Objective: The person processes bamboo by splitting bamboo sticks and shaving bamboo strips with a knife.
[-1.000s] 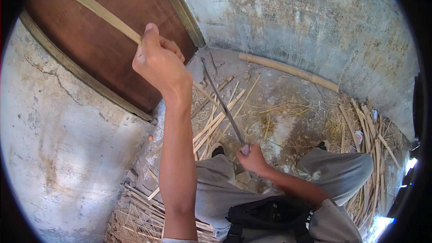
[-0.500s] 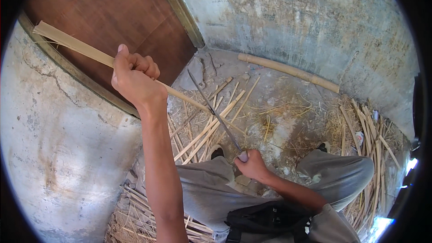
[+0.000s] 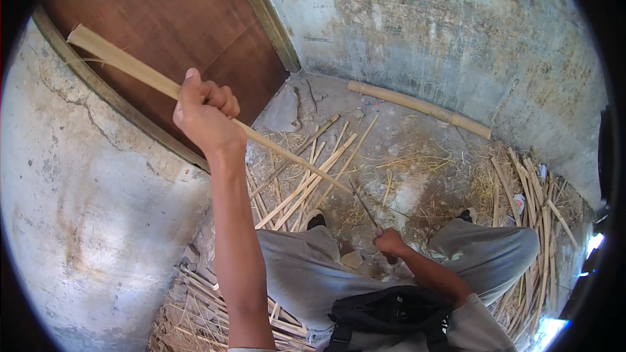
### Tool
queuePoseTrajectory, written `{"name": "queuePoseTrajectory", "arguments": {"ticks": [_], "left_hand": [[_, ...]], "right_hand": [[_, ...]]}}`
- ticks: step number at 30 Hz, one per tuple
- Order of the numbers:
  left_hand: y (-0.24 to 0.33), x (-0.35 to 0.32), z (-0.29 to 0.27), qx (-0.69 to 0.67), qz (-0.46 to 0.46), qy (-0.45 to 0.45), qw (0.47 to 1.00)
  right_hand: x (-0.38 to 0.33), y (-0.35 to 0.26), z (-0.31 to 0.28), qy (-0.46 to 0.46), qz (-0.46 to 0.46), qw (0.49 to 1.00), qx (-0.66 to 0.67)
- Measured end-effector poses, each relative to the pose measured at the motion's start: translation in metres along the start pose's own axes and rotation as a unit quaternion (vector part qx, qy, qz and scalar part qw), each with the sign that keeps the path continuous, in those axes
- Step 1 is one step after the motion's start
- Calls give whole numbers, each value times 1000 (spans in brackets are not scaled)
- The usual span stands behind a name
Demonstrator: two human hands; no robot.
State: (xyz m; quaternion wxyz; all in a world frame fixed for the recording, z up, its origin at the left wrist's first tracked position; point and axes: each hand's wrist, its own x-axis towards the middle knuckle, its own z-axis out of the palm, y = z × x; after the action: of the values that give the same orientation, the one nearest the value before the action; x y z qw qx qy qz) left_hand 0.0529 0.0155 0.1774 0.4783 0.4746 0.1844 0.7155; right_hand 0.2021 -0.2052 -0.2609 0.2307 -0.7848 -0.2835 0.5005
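My left hand (image 3: 208, 114) is closed round a long pale bamboo strip (image 3: 127, 65), raised in front of the door. The strip slants from upper left down to the middle, and a thin sliver curls off near its upper end. My right hand (image 3: 390, 242), between my knees, grips the handle of a long-bladed knife (image 3: 365, 207). The blade points up and away, its tip close to the strip's lower end; I cannot tell whether they touch.
Split bamboo strips (image 3: 329, 168) lie on the floor ahead, with another pile (image 3: 538, 221) at right and more (image 3: 208, 303) at lower left. A bamboo pole (image 3: 417, 105) lies along the wall (image 3: 450, 45). A brown door (image 3: 169, 19) stands at upper left. A black bag (image 3: 391, 309) rests at my waist.
My right hand has drawn the knife back toward me and to the right, so its blade no longer crosses the strip. My left hand has shifted slightly right with the strip.
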Motion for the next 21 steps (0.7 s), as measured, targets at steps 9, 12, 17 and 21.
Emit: {"name": "queuePoseTrajectory", "arguments": {"ticks": [9, 12, 17, 21], "left_hand": [[53, 38, -96, -32, -22, 92, 995], [104, 47, -180, -16, 53, 176, 983], [165, 33, -330, -88, 117, 247, 958], [187, -4, -432, -132, 159, 253, 945]], "right_hand": [[-56, -55, -115, 54, -61, 981, 175], [-97, -63, -178, 126, -114, 961, 217], [-165, -70, -251, 217, -161, 922, 276], [-178, -54, -278, 299, -186, 893, 281]]}}
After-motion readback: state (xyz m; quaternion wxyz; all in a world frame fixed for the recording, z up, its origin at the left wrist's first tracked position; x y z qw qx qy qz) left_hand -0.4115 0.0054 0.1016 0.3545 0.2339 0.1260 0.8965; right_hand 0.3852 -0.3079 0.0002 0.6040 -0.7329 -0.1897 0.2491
